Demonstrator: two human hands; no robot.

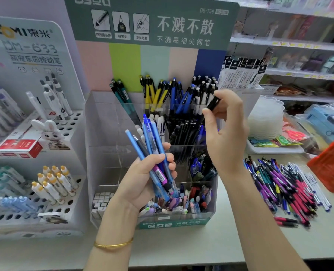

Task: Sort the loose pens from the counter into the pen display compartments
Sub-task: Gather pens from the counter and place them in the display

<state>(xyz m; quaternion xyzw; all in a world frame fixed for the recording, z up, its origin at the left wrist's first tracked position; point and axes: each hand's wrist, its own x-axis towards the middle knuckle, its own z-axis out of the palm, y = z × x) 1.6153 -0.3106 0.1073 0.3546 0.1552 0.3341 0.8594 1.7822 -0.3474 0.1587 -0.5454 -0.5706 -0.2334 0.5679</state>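
A clear tiered pen display [111, 153] stands on the counter in front of me, its compartments holding teal, yellow, blue, black and white pens. My left hand [142, 180] grips a bundle of blue pens [152, 141], tips pointing up, in front of the display's middle. My right hand [226, 132] is raised over the upper right compartments and pinches a black pen [213, 103] between thumb and fingers. A heap of loose pens [285, 182], purple, pink, black and white, lies on the counter to the right.
A white hole-rack display [68, 124] with bunny pens stands at the left. A white tray [275, 148] with packets, an orange basket [332, 165] and a stack of clear dishes [267, 118] sit at the right. Store shelves run behind.
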